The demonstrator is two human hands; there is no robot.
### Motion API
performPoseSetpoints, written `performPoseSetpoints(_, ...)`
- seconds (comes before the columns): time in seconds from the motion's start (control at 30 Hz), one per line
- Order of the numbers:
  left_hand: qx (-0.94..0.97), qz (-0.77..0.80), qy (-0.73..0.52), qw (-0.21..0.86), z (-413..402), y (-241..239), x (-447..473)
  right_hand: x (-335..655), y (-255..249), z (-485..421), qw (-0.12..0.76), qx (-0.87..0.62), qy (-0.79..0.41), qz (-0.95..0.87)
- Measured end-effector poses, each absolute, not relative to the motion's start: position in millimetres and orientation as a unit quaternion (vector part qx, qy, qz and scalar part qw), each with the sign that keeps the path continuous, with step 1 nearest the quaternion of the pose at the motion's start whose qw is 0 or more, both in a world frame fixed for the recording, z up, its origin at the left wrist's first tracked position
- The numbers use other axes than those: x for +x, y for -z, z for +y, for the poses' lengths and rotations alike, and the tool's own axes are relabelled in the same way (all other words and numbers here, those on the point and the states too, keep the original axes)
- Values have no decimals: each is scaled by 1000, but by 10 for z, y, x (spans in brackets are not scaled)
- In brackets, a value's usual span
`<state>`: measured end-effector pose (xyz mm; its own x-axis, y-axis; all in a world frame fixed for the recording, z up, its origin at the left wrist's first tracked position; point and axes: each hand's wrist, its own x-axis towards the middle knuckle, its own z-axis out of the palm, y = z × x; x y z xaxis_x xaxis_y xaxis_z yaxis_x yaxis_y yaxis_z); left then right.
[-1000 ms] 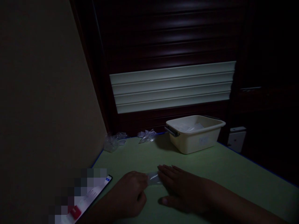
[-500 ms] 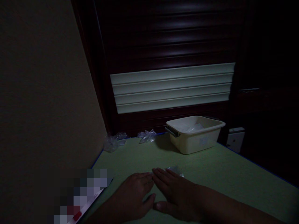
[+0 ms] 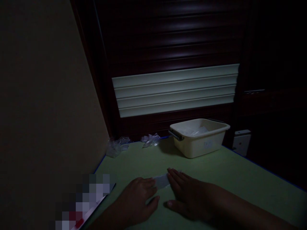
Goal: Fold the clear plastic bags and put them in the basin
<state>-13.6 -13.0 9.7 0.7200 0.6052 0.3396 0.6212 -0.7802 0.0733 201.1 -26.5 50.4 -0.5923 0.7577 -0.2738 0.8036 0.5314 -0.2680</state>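
Observation:
A small clear plastic bag lies flat on the green tabletop, partly covered by both hands. My left hand rests on the bag's left end, its fingers laid out and the thumb apart. Across the right part of the bag lies my right hand, palm down with fingers stretched and the thumb held away. Neither hand grips anything. The dim light hides the bag's finer detail.
A cream plastic basin with dark handles holds clear bags at the back right. Two crumpled heaps, a left bag pile and a smaller bag pile, lie along the back edge. A blurred flat item leans by the left wall.
My right hand has slid to the right, away from the left hand, uncovering the middle of the bag. My left hand has stayed nearly in place.

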Motion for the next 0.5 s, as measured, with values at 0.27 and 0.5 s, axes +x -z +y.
performPoseSetpoints(0.27,-930,-331,155,41,-129,-150,-127,2179,-295,-5,26,551,62,832)
performPoseSetpoints(0.5,-926,-353,107,73,-186,-196,-71,2089,-376,104,-97,446,6,890)
